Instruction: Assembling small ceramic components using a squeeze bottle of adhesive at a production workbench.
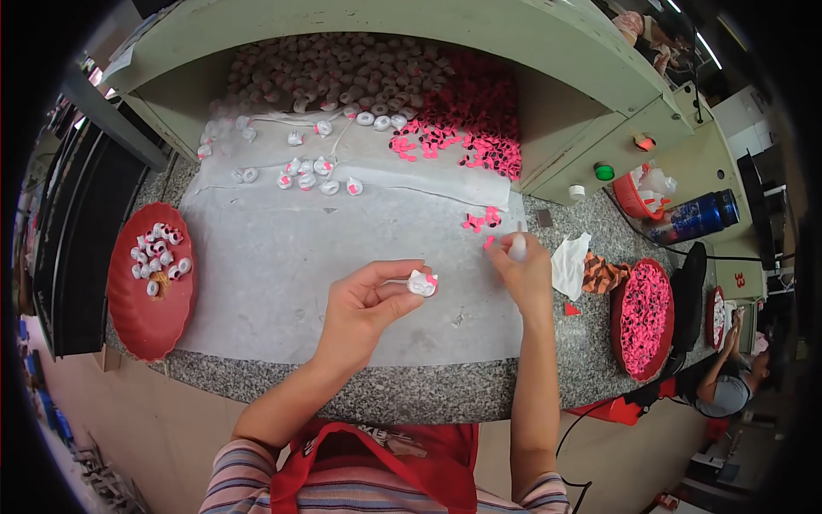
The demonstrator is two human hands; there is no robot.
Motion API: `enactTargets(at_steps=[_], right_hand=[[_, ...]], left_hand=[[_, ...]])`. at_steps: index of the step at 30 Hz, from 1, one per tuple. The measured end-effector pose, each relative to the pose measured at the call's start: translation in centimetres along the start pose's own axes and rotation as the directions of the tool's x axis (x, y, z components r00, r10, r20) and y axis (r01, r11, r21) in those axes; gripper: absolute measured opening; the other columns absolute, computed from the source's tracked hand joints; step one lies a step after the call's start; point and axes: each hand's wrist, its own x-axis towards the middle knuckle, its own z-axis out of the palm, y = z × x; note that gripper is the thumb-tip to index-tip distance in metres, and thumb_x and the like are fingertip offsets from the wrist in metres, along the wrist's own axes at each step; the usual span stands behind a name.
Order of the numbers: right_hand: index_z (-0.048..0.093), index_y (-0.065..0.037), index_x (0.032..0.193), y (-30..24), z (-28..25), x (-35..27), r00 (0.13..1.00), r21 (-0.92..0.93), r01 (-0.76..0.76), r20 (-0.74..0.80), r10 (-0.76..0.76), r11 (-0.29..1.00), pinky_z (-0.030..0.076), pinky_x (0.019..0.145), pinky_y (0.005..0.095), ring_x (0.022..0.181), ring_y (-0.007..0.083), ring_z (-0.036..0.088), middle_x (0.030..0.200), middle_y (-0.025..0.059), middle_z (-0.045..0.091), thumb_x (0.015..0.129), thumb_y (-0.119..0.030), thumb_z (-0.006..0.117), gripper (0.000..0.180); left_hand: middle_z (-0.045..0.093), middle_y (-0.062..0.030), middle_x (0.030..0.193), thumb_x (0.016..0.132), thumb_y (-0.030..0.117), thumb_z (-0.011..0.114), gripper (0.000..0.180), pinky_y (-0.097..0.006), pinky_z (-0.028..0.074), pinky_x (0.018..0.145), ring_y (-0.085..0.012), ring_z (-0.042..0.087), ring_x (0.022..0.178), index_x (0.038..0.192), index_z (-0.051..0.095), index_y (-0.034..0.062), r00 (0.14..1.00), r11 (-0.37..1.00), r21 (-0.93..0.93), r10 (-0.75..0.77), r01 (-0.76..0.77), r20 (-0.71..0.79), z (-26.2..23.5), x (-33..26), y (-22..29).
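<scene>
My left hand [364,301] pinches a small white cat-head piece [422,283] with a pink bow on one side, over the middle of the white sheet [265,283]. To the right, my right hand [528,276] is closed around a small white tube [518,248] with a thin tip pointing away from me. Its fingertips are at a small pink piece [489,243]; I cannot tell whether they grip it. Just beyond lie several loose pink bow-shaped pieces [482,219]. Farther back, several white cat heads [306,181] sit on the sheet.
A green-framed shelf [565,128] shelters heaps of white heads [334,73] and pink bows [471,103]. A red dish [145,313] with white heads stands left. At right are a cloth [569,265], a red bowl of bows [646,317] and a blue bottle [698,218]. Another person [728,390] sits far right.
</scene>
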Motion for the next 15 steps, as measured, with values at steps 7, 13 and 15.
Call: enactTargets(at_steps=[7, 13, 15], right_hand=[[0.063, 0.002, 0.081, -1.6, 1.1, 0.2, 0.988, -0.633, 0.104, -0.022, -0.152, 0.767, 0.046, 0.062, 0.0378, 0.060, 0.0309, 0.059, 0.070, 0.0167, 0.062, 0.067, -0.021, 0.065, 0.027], [0.062, 0.003, 0.087, -2.0, 0.6, -2.7, 0.979, -0.133, 0.204, 0.047, -0.199, 0.970, 0.046, 0.053, 0.0289, 0.056, 0.0178, 0.058, 0.074, 0.0134, 0.063, 0.071, -0.006, 0.060, 0.019], [0.062, 0.004, 0.088, -3.4, 0.3, -3.7, 0.990, 0.074, 0.073, 0.115, -0.081, 0.995, 0.045, 0.050, 0.0254, 0.055, 0.0137, 0.056, 0.073, 0.0112, 0.062, 0.071, -0.002, 0.058, 0.018]], left_hand=[[0.060, -0.0133, 0.102, 0.075, -0.009, 0.056, 0.032, -0.028, 0.047, 0.081, -0.0195, 0.060, 0.091, 0.107, 0.053, -0.0034, 1.000, 1.000, 0.014, 0.000, 0.001, -0.013, -0.2, 0.1, 0.0], [0.059, -0.0114, 0.103, 0.076, -0.009, 0.056, 0.032, -0.026, 0.047, 0.079, -0.0162, 0.060, 0.091, 0.107, 0.053, -0.0033, 0.999, 0.997, 0.077, 0.007, -0.004, -0.034, 0.1, 0.1, -0.4], [0.059, -0.0112, 0.103, 0.077, -0.009, 0.055, 0.031, -0.025, 0.047, 0.079, -0.0156, 0.059, 0.091, 0.107, 0.053, -0.0033, 0.999, 0.996, 0.084, 0.021, -0.018, -0.042, 0.2, 0.1, -0.9]])
